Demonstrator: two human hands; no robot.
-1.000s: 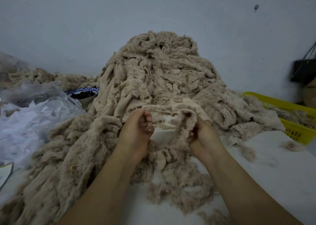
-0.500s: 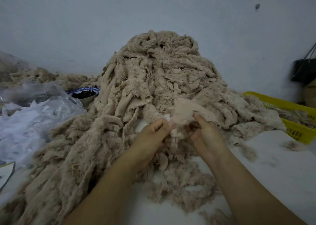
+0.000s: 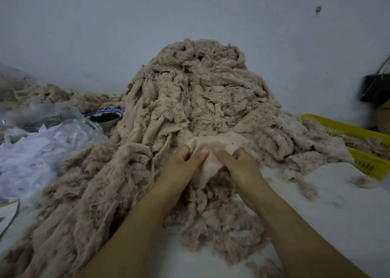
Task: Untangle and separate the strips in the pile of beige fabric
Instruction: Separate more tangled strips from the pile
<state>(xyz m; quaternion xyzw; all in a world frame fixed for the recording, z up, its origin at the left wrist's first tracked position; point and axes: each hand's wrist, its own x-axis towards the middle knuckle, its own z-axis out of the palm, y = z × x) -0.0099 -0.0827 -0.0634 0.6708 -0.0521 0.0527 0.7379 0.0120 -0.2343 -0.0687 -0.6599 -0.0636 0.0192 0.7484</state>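
A tall pile of tangled beige fabric strips (image 3: 200, 92) rises against the wall and spills forward over the white table. At its foot, my left hand (image 3: 181, 168) and my right hand (image 3: 238, 168) sit close together, thumbs nearly touching. Both pinch one smooth beige strip (image 3: 211, 144), which is spread flat between them with its smooth backing facing up. Its lower end hangs down between my wrists into a loose heap of fluffy strips (image 3: 211, 225). More strips trail down the left side (image 3: 73, 214).
Clear plastic bags with white scraps (image 3: 38, 151) lie at the left. A blue-rimmed bowl (image 3: 105, 117) stands behind them. A yellow basket (image 3: 358, 147) holding beige strips sits at the right, with a dark bag (image 3: 377, 90) behind it. Bare white table (image 3: 327, 225) shows at the right front.
My hands moved closer together and a little lower. The bunched strip held up between them is now spread flat, smooth side up, under both thumbs.
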